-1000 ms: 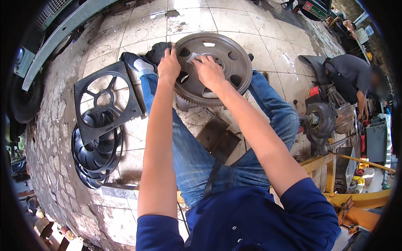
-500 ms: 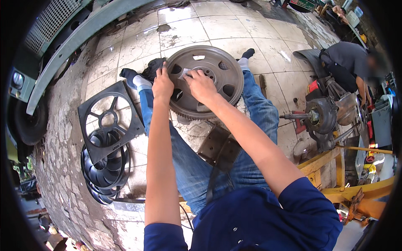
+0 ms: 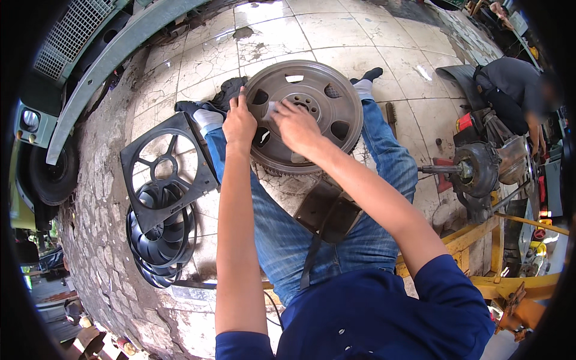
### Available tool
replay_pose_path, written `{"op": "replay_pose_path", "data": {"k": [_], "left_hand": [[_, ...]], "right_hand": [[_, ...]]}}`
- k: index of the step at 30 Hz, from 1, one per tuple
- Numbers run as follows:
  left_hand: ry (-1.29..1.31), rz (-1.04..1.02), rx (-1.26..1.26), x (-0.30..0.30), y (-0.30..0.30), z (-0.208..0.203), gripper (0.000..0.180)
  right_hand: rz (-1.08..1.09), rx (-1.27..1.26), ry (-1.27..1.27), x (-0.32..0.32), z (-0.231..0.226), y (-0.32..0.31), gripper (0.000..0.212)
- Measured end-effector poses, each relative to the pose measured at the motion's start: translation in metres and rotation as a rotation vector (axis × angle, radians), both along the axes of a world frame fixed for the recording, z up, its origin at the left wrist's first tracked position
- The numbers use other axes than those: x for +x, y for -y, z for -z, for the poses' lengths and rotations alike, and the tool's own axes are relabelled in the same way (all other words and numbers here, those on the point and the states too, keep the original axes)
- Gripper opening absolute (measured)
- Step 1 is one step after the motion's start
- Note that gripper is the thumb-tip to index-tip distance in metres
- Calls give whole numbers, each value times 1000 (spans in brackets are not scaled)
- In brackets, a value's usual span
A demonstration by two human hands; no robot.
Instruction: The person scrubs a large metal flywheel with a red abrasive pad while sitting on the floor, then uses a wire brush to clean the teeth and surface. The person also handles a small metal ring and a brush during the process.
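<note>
Black square plastic fan shroud (image 3: 192,189) lies partly over black round bladed fans (image 3: 159,245), left, on cracked off-white floor tiles (image 3: 336,30). Upper left: pale curved metal bumper (image 3: 96,73). Right: greasy dark metal shaft assembly (image 3: 478,172), yellow metal frame (image 3: 516,288) nearby; grey-shirted co-worker (image 3: 509,84) bends beyond.

Obs.: L hand (image 3: 240,126) at left rim of toothed flywheel (image 3: 324,113), fingers extended along edge. R hand (image 3: 298,129), blurred, over wheel face w/ pale pad (image 3: 270,111) at fingertips; grip unclear. Flywheel betw. wearer's lower legs (image 3: 390,159). Dk. metal part (image 3: 321,207) near thighs. To L: blk. fan shroud (image 3: 195,187), partly over fan (image 3: 168,243). To R: brush (image 3: 391,114), housing w/ shaft (image 3: 480,171), yellow frame (image 3: 498,243). Co-worker (image 3: 509,90) bent fwd., far R. Tiled floor (image 3: 336,30), cracked in places.
</note>
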State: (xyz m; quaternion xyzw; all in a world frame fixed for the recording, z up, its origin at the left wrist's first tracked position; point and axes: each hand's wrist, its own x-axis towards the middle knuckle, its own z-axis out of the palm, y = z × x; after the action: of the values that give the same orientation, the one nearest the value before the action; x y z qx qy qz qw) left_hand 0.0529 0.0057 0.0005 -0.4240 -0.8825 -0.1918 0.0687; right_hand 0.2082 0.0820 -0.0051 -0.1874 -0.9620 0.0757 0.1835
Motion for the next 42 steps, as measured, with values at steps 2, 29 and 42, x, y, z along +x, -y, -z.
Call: {"op": "replay_pose_path", "data": {"k": [2, 29, 42], "left_hand": [[17, -18, -54, -1, -4, -11, 57], [-65, -101, -39, -2, -8, -1, 55], [129, -218, 12, -8, -5, 3, 41]], "right_hand": [[-45, 8, 44, 0, -6, 3, 39], [-29, -48, -4, 57, -3, -37, 49], [-39, -145, 1, 81, -17, -18, 43]]}}
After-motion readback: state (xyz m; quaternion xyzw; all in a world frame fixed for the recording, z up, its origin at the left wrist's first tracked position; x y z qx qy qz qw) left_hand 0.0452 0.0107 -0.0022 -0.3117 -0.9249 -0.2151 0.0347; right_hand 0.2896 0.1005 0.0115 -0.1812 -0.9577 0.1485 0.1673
